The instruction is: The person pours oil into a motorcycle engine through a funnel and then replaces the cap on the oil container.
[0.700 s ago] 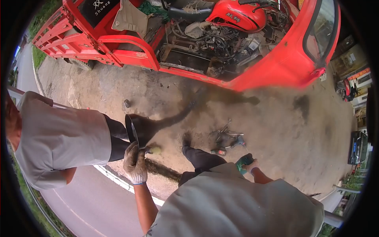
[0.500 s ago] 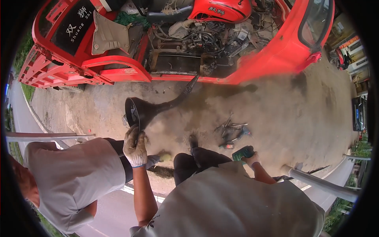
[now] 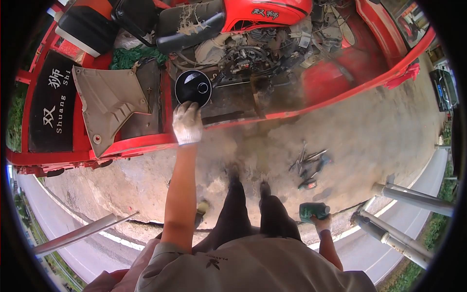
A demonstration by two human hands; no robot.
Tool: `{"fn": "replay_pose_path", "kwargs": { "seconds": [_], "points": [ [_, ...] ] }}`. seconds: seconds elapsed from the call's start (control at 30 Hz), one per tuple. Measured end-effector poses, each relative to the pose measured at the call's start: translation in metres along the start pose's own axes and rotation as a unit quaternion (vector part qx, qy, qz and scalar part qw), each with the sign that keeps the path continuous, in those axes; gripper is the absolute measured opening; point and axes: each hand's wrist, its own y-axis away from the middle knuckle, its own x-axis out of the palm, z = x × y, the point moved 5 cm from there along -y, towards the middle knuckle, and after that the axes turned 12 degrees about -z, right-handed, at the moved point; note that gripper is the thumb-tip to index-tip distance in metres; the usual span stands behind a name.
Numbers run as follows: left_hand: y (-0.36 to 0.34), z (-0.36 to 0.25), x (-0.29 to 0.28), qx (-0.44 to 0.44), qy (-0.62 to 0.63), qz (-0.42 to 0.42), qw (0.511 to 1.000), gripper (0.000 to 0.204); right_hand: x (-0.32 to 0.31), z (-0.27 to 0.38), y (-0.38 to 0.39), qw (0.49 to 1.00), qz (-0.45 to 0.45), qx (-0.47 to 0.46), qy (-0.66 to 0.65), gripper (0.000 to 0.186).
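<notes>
In a whitish work glove, my left hand [image 3: 188, 124] is closed on the rim of a black funnel [image 3: 184, 92]. Its wide mouth faces up, with a round opening visible inside. The funnel is over the open side of a red motor tricycle [image 3: 287, 113], left of the dirty engine [image 3: 248, 59]; where its spout ends is hidden. Low at my right side, my right hand [image 3: 323, 225] grips a dark green bottle [image 3: 311, 212], tilted sideways with its neck toward the hand.
A loose beige panel [image 3: 109, 100] leans on the tricycle beside green netting [image 3: 134, 57]. Above the engine are a black seat [image 3: 187, 27] and a red tank [image 3: 267, 12]. Several hand tools [image 3: 309, 163] lie on the concrete. Metal posts [image 3: 413, 199] and a road are behind me.
My left hand has carried the funnel forward from above the ground to the tricycle, turning its mouth upward. My view has shifted closer to the tricycle. The bottle remains in my right hand.
</notes>
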Motion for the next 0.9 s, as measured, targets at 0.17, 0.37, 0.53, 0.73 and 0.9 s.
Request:
{"fn": "replay_pose_path", "kwargs": {
  "seconds": [0.17, 0.37, 0.53, 0.73, 0.9],
  "points": [
    [0.028, 0.025, 0.066, -0.11, 0.072, 0.037, 0.991, 0.025, 0.039, 0.012, 0.024, 0.992, -0.005, 0.038, 0.119, 0.079],
    [0.102, 0.019, 0.121, -0.199, 0.154, 0.083, 0.964, 0.025, 0.111, -0.005, 0.008, 0.985, -0.004, 0.071, 0.159, 0.082],
    [0.134, 0.068, 0.138, -0.324, 0.256, 0.035, 0.91, 0.029, 0.225, -0.011, -0.084, 0.985, 0.029, 0.053, 0.163, 0.085],
    [0.174, 0.119, 0.212, -0.356, 0.239, -0.036, 0.903, 0.044, 0.346, -0.013, -0.255, 0.991, -0.069, 0.002, 0.117, 0.088],
    [0.2, 0.125, 0.226, -0.323, 0.169, -0.117, 0.924, 0.045, 0.408, 0.003, -0.384, 0.985, -0.127, -0.041, 0.112, 0.088]
  ]
}}
